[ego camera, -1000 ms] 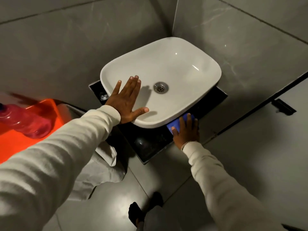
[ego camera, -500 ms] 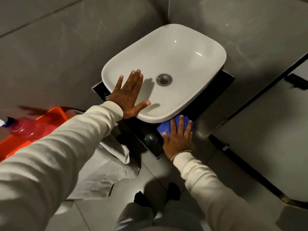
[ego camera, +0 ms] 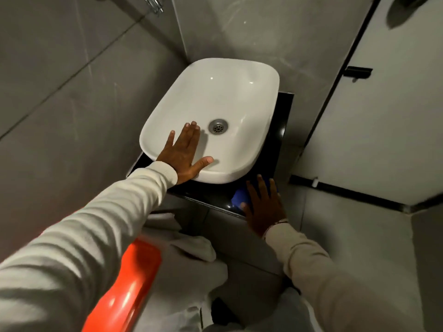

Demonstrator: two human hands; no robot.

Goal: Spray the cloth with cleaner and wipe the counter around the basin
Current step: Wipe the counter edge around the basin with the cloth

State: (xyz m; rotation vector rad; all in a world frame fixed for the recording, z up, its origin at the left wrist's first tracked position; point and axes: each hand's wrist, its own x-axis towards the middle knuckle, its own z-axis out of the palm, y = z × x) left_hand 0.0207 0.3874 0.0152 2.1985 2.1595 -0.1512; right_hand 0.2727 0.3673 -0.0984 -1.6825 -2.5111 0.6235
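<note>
A white basin (ego camera: 230, 97) sits on a small black counter (ego camera: 206, 197) in a tiled corner. My left hand (ego camera: 183, 155) lies flat, fingers spread, on the basin's near left rim. My right hand (ego camera: 263, 204) presses flat on a blue cloth (ego camera: 238, 198) at the counter's front right corner, just below the basin's edge. Most of the cloth is hidden under the palm. No spray bottle shows in this frame.
An orange plastic object (ego camera: 129, 283) is at the lower left beside a white towel or bag (ego camera: 194, 248) under the counter. Grey tiled walls close in behind and to the left. A white partition with a black latch (ego camera: 357, 71) stands to the right.
My right hand has dragged the blue cloth along the counter's front edge toward its near right corner. My head has swung left, so the pink bottle has left the view. The left hand stayed on the rim.
</note>
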